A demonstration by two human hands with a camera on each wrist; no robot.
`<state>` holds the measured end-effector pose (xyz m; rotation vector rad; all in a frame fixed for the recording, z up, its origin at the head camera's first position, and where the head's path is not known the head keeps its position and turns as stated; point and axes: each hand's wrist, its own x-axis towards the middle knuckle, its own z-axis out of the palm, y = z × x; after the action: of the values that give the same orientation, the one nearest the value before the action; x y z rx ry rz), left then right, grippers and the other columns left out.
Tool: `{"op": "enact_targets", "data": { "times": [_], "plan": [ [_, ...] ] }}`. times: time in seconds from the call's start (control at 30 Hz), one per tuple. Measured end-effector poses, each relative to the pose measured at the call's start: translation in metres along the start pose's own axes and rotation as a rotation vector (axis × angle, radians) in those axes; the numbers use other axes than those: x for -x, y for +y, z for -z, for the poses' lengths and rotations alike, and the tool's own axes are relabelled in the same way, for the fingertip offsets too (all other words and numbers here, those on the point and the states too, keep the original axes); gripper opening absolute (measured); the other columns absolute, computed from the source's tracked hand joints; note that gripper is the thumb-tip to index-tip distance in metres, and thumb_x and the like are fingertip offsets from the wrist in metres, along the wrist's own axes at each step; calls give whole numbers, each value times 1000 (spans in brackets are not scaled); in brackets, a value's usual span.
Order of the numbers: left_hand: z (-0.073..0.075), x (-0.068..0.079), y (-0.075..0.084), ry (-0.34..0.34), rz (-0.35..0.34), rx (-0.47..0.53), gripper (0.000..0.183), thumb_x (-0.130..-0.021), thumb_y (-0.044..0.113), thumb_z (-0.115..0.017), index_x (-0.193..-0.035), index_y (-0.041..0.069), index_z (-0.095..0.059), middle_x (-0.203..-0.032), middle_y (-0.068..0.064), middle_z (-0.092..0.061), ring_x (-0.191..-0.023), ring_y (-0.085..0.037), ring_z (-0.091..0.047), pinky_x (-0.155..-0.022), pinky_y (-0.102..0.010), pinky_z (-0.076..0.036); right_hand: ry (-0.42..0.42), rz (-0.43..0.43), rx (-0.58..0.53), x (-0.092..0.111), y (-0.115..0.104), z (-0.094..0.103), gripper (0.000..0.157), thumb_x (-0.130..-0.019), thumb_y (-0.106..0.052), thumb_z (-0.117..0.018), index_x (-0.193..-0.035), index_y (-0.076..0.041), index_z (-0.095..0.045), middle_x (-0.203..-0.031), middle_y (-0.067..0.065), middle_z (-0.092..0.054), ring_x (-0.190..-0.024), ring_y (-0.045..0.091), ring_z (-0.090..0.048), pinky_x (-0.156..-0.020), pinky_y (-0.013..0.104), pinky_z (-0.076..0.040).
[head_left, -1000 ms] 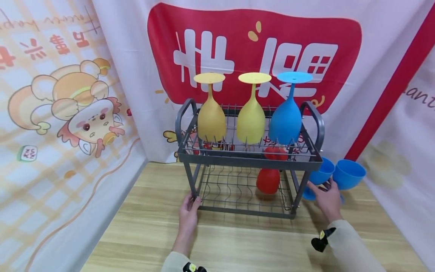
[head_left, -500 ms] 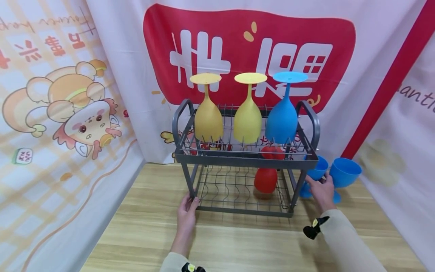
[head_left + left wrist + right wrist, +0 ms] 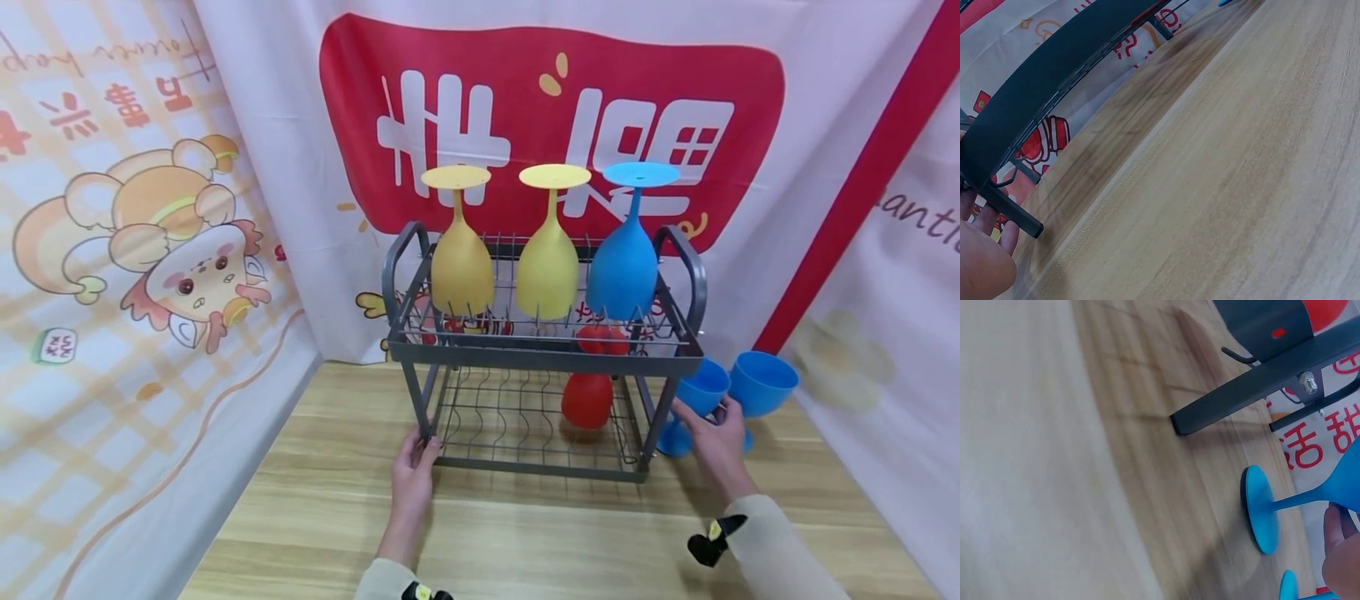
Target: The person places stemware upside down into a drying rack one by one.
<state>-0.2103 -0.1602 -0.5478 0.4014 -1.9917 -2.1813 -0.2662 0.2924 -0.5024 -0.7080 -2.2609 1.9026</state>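
Note:
A two-tier dark grey dish rack (image 3: 547,360) stands on the wooden table. My left hand (image 3: 412,471) holds its front left leg (image 3: 1013,212), thumb in front and fingers behind. Beside the rack's right side, my right hand (image 3: 720,442) grips a blue goblet (image 3: 705,385) below its bowl. That goblet is upright, its round foot (image 3: 1261,509) at or just above the tabletop; I cannot tell which. Another blue goblet (image 3: 763,383) stands right behind the hand, partly hidden by it.
Upside down on the top tier are an orange-yellow goblet (image 3: 462,271), a yellow goblet (image 3: 547,275) and a blue goblet (image 3: 621,275). A red goblet (image 3: 587,402) hangs bowl-down in the lower tier's right part. Printed cloth (image 3: 262,167) encloses the back and sides.
The blue goblet in my right hand has shifted slightly toward me, away from the other blue goblet. My left hand stays on the rack leg. The head view has swung a little.

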Motion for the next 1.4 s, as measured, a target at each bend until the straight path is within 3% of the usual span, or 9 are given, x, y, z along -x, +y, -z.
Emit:
{"op": "enact_targets", "data": {
  "times": [0.33, 0.63, 0.87, 0.9, 1.0, 1.07, 1.13, 1.23, 1.4],
  "plan": [
    [1, 1, 1, -1, 9, 9, 49, -108, 18, -59, -156, 14, -51, -162, -18, -50, -152, -40, -46, -129, -61, -30, -25, 38, 24, 34, 3, 16, 116, -90, -65, -73, -171, -23, -1, -181, 10, -7, -166, 40, -12, -131, 66, -20],
    [2, 1, -3, 5, 6, 11, 47, -107, 18, -60, -154, 13, -53, -160, -19, -52, -152, -40, -46, -128, -60, -31, -38, 38, -20, 61, 5, 29, 104, -94, -54, -76, -170, -28, -11, -180, 10, -13, -166, 38, -17, -131, 63, -22],
    [-1, 0, -4, 8, -19, 21, 45, -107, 14, -59, -152, 11, -55, -158, -19, -53, -149, -40, -49, -128, -59, -33, -58, 92, 37, 83, 3, 40, 98, -96, -48, -76, -169, -34, -12, -180, 12, -15, -164, 42, -20, -128, 65, -25],
    [-1, 0, -4, 10, -19, 20, 45, -107, 14, -59, -152, 11, -56, -158, -19, -54, -149, -40, -49, -128, -59, -33, -57, 114, 56, 86, 3, 41, 97, -97, -46, -76, -169, -34, -13, -179, 13, -18, -163, 42, -22, -128, 63, -27],
    [-1, 0, -3, 14, -16, 16, 45, -107, 14, -60, -152, 12, -56, -158, -19, -54, -149, -39, -50, -128, -58, -34, -42, 206, 137, 94, 5, 43, 89, -99, -39, -75, -167, -32, -19, -172, 16, -30, -156, 39, -37, -124, 35, -41],
    [-1, 0, -3, 16, -20, 14, 45, -107, 14, -60, -152, 11, -56, -158, -18, -54, -149, -39, -50, -128, -57, -35, -33, 276, 172, 99, 6, 41, 84, -99, -33, -76, -165, -28, -24, -166, 17, -37, -147, 27, -47, -111, 15, -47],
    [-1, -1, -3, 17, -29, 7, 45, -107, 14, -59, -152, 11, -55, -158, -19, -54, -148, -40, -50, -127, -58, -35, -8, 341, 214, 105, 6, 38, 84, -96, -30, -80, -162, -25, -29, -161, 17, -42, -135, 9, -53, -94, 1, -44],
    [-1, -1, -2, 15, -40, 6, 45, -107, 14, -59, -152, 10, -55, -158, -21, -54, -148, -42, -50, -127, -59, -35, 21, 423, 242, 112, 5, 31, 88, -91, -26, -86, -160, -20, -33, -156, 17, -48, -118, -12, -48, -89, -4, -41],
    [-1, 0, -1, 14, -38, 6, 46, -107, 14, -59, -153, 9, -54, -158, -21, -53, -148, -42, -50, -127, -59, -35, 54, 534, 262, 125, -1, 21, 93, -83, -17, -92, -159, -16, -38, -151, 12, -53, -116, -16, -47, -90, -4, -40]
  ]
}}
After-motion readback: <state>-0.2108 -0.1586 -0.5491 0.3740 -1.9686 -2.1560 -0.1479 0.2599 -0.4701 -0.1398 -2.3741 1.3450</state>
